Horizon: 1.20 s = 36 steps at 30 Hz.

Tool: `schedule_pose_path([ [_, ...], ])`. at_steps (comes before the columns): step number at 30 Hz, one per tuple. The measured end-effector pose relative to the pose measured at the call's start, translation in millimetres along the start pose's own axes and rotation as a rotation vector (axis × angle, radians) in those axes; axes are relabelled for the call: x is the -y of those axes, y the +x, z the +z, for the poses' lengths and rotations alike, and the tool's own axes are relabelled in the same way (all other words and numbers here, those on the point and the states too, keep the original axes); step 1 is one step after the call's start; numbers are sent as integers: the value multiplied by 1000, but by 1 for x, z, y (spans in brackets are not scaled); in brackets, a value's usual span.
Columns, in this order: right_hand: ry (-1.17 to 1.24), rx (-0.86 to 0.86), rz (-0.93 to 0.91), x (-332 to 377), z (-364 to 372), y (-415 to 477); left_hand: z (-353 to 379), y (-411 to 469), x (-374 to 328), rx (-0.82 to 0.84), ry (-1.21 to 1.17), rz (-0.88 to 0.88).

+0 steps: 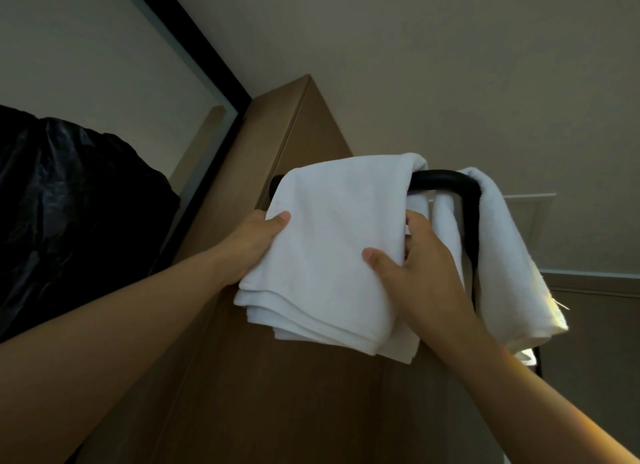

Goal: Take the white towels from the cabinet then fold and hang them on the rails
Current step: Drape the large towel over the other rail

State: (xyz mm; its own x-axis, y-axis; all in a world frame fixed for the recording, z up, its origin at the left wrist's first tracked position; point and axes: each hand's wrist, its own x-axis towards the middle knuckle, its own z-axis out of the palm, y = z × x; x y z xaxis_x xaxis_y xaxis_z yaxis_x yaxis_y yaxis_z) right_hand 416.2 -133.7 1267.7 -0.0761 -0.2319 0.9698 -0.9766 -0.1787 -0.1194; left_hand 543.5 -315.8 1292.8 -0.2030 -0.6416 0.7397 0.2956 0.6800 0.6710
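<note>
Gripped by left hand (258, 243) and right hand (419, 266), folded white cloth towel (332, 249): matt, soft fine nap, stitched hems. Just above the right fingers (414, 221), curved black rail (446, 181): smooth, faint sheen, metal or plastic unclear. Right of those fingers, second white cloth towel (502, 255): matt, edge frayed. Behind both hands, brown cabinet panel (277, 394): matt, wood-look. Well left of the left hand, crinkled black plastic sheet (69, 204): glossy.

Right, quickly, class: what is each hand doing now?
Left hand: grips the folded towel on the rail.
Right hand: grips the same towel.
</note>
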Motion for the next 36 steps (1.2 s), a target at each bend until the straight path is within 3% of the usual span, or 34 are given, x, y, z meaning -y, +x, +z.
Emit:
schedule_pose_path([
  [9, -53, -44, -60, -2, 3, -5, 4, -42, 21, -101, 87, 40],
  [15, -49, -73, -81, -5, 16, -17, 5, -74, 38, 87, -92, -268],
  [21, -29, -10, -92, -9, 11, -21, -7, -84, 50, -63, -208, -96],
  [26, 7, 20, -88, -7, 10, -28, -20, -87, 52, 60, -351, -91],
  [33, 120, 235, 245, -19, 1, -65, -14, -84, 62, -52, -398, -97],
  [36, 230, 255, 291, -20, 1, -76, -9, -87, 65, -138, -244, -4],
])
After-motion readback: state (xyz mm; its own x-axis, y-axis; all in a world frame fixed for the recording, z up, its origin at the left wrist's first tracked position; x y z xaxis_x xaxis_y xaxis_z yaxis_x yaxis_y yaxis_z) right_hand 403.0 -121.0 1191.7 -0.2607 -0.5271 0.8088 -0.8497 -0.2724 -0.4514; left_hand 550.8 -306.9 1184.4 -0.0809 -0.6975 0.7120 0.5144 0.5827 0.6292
